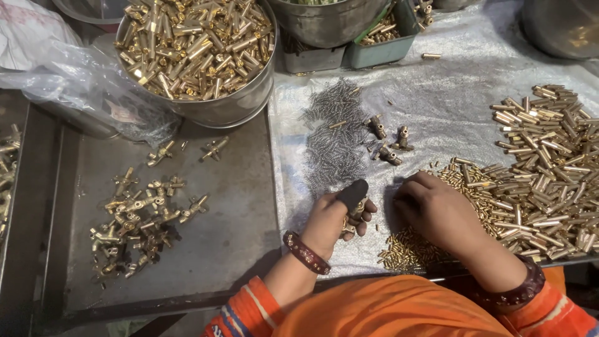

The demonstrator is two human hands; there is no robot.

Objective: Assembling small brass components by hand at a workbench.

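Observation:
My left hand [337, 218] is closed around a small brass fitting [347, 227], with a dark cover on the raised thumb. It rests on a silvery sheet [437, 100], just below a patch of small grey steel springs [334, 140]. My right hand [440, 212] lies palm down, fingers curled, on a heap of short brass pins [412, 246]. Whether it grips a pin is hidden. Three brass valve bodies [391, 142] lie just beyond both hands.
A big pile of brass tubes [549, 168] fills the right side. A steel bowl of brass parts [199, 50] stands at the back left. Assembled brass fittings [137, 218] lie on the grey tray. Green bins [380, 37] and plastic bags [62, 68] sit behind.

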